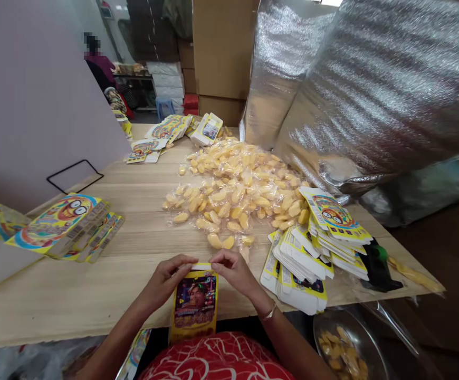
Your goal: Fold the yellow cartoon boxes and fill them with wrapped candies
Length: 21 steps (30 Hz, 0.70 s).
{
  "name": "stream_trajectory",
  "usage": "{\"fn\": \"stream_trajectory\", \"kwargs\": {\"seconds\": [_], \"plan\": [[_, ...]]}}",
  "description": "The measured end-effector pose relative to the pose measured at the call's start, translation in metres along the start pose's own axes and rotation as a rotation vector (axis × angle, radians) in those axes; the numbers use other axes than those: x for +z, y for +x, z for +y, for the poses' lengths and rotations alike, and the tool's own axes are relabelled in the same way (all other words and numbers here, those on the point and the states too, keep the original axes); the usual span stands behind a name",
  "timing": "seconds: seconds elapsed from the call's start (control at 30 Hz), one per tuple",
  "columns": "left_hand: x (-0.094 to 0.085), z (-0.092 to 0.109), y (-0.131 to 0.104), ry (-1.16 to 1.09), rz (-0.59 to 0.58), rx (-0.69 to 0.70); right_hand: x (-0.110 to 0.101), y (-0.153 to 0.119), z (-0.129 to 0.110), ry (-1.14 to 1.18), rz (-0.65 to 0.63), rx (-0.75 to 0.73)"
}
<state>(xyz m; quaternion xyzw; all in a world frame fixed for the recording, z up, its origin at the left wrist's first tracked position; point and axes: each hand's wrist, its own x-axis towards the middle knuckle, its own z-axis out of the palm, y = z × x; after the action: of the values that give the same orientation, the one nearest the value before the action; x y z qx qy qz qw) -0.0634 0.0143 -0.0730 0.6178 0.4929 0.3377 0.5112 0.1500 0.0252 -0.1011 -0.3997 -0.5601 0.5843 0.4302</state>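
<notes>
Your light wood-grain table [142, 285] carries a broad heap of yellow pieces in clear wrappers [245, 184], with stacks of flat cartons [304, 258] to its right and more boxes [67, 221] at the far left. A pale panel [43, 95] rises on the left; silvery foil bags [372, 95] stand at the right, beside brown cardboard [223, 53]. Farther back, a person in a purple top [102, 64] sits near a blue stool [165, 107].

The yellow box [195, 303] is at the table's near edge, just in front of your red patterned clothing [217, 361]. It is upright, with a dark, colorful picture panel and a white flap at the top. Your left hand [170, 279] and right hand [233, 269] are slightly apart, each pinching one top corner of it between thumb and fingers.
</notes>
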Motion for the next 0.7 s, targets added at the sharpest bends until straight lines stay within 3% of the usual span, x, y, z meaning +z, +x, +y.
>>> {"fn": "stream_trajectory", "kwargs": {"seconds": [0.13, 0.3, 0.43, 0.57, 0.7], "plan": [[-0.003, -0.002, -0.003, -0.043, -0.027, -0.032, -0.005, -0.006, 0.0, -0.1, -0.028, -0.068], [-0.009, -0.011, -0.01, -0.133, -0.144, -0.06, 0.0, -0.016, -0.001, -0.106, -0.088, -0.134], [-0.007, -0.018, -0.014, -0.137, -0.086, -0.046, 0.004, -0.024, 0.01, -0.117, 0.012, -0.151], [0.001, -0.01, -0.012, -0.066, -0.14, -0.009, 0.007, -0.031, 0.019, -0.099, 0.062, -0.141], [0.007, 0.003, -0.002, 0.013, -0.146, 0.081, 0.004, -0.044, 0.008, -0.213, 0.142, -0.161]]}}
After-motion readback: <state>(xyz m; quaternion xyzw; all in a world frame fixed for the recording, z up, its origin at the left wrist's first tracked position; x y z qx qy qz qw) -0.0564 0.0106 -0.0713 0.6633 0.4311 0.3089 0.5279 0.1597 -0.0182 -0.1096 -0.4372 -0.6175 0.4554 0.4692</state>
